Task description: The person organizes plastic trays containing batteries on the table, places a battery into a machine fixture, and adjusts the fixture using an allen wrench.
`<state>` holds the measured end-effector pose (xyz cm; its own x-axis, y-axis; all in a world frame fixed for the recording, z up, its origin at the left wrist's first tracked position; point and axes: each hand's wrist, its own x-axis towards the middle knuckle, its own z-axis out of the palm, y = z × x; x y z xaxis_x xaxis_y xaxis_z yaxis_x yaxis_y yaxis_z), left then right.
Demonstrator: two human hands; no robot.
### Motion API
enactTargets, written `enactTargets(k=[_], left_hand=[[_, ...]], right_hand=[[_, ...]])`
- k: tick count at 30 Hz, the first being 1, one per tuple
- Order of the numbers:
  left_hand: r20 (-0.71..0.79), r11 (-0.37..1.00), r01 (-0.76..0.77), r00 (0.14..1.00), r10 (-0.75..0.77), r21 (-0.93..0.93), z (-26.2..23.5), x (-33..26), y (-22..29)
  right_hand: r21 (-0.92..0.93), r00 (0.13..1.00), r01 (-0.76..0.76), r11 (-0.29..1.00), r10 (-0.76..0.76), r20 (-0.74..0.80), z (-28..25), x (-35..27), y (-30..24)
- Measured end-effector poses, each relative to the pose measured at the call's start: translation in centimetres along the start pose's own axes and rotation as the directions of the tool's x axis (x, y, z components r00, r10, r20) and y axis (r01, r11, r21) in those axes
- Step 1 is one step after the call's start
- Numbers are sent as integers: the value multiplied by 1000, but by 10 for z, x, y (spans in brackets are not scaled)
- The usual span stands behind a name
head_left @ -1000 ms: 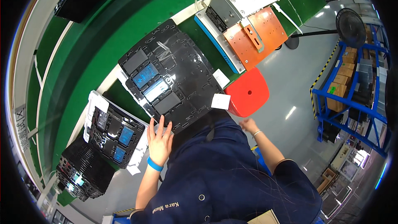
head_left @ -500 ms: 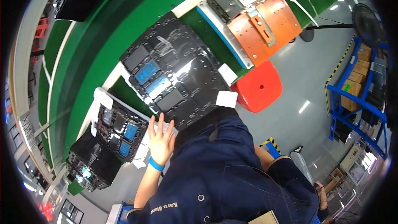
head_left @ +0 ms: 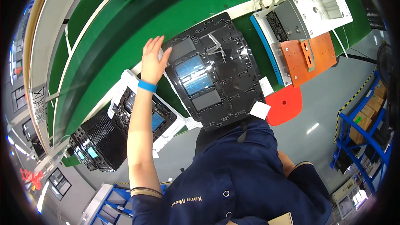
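My left hand is at the upper left edge of a black moulded plastic tray, fingers stretched out and thumb out along the tray's corner. Whether it presses on the tray I cannot tell. Two blue-filmed rectangular pieces and darker flat pieces sit in the tray's left recesses, and a thin clear strip lies near its top. Of my right arm only a bit of forearm shows beside my dark shirt; the hand is hidden.
A metal press fixture with an orange plate stands on the green bench at right. A red stool is below it. White cards lie at the tray's right corner. Left are another tray and stacked black trays.
My left hand has moved up, from the tray's lower left corner to its upper left edge. The whole view has shifted, with the bench things now further right.
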<state>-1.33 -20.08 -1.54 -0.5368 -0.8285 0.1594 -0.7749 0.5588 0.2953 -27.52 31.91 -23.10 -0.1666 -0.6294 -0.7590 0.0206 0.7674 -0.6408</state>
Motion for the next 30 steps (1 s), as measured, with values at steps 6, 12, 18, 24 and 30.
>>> enactTargets(k=[6,12,18,24,30], left_hand=[[302,957,160,950,-82,-242,8,36,3],[433,912,286,891,-140,-295,14,48,-7],[632,757,466,770,-91,-458,11,56,-20],[684,542,565,729,26,-622,-5,56,-24],[752,451,690,657,-63,-565,-17,43,-31]], right_hand=[[55,995,-91,994,92,-34,-17,16,2],[160,986,-151,976,161,-52,-19,36,2],[312,966,-203,928,243,-94,-15,40,-24],[345,933,-197,918,284,-223,-52,30,-66],[84,973,-180,980,190,-128,-71,-17,-179]])
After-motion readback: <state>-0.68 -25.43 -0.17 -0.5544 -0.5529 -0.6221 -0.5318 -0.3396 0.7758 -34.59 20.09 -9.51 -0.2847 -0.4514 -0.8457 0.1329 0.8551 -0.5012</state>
